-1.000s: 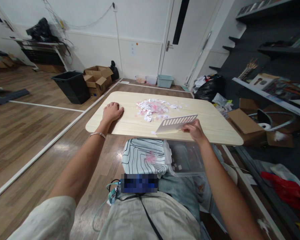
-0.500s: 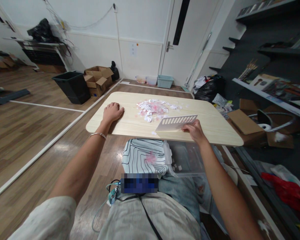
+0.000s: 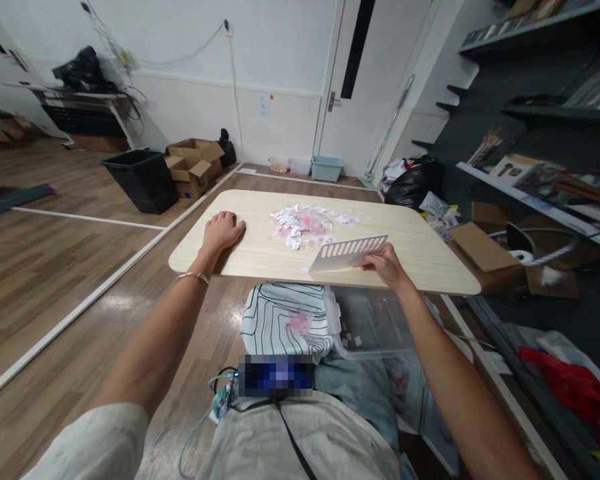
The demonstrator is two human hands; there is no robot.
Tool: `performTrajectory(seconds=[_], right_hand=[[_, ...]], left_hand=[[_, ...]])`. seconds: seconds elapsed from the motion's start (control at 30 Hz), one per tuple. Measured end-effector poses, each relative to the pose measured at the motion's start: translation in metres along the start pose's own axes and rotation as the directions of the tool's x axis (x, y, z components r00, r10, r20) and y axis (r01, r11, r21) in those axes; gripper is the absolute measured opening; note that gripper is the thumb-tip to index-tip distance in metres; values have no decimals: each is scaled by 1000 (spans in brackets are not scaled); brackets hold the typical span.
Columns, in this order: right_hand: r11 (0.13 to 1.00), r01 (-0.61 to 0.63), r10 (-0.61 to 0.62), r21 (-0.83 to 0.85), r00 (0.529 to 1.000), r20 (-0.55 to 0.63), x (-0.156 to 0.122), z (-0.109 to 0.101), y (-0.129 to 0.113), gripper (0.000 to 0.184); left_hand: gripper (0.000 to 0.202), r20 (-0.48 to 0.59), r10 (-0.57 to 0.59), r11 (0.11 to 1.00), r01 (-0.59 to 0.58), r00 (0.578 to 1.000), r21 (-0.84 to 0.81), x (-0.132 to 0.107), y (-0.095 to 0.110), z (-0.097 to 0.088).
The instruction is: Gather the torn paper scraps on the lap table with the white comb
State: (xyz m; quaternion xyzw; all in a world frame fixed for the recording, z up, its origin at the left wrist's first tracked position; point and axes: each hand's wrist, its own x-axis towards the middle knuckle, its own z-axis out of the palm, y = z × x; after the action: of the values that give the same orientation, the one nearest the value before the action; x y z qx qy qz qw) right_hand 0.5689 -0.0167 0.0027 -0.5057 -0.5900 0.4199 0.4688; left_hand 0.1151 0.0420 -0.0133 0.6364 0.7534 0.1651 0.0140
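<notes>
A pile of white and pink paper scraps lies on the middle of a light wooden table. My right hand holds a flat white slotted scraper by its right end, its edge down on the table just in front of the pile. My left hand rests loosely curled on the table's left side, holding nothing. Below the table's near edge stands a clear plastic bin with a few scraps in it, beside a striped cloth on my lap.
A black bin and open cardboard boxes stand on the floor at the left. Black bags, boxes and shelves crowd the right side. A door and a small blue tub are beyond the table.
Both hands keep their places on the table. The scraper has shifted slightly toward the near edge, and the view has tilted a little.
</notes>
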Motion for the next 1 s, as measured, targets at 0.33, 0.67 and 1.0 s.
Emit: performTrajectory(seconds=[0.33,0.67,1.0], right_hand=[[999,25,-17,42,984,-178,-10,-78,13,39],[993,99,-83,61,970,-228,-12,-80,26,38],[990,136,-114,47,939,-326,-8,-85,34,41]], left_hand=[[59,-17,11,999,-12,1000,-44,2,-4,3],[60,-5,7,1000,-7,1000,-5,0,0,-1],[60,-11,7,1000,-7,1000,-17,2,0,-1]])
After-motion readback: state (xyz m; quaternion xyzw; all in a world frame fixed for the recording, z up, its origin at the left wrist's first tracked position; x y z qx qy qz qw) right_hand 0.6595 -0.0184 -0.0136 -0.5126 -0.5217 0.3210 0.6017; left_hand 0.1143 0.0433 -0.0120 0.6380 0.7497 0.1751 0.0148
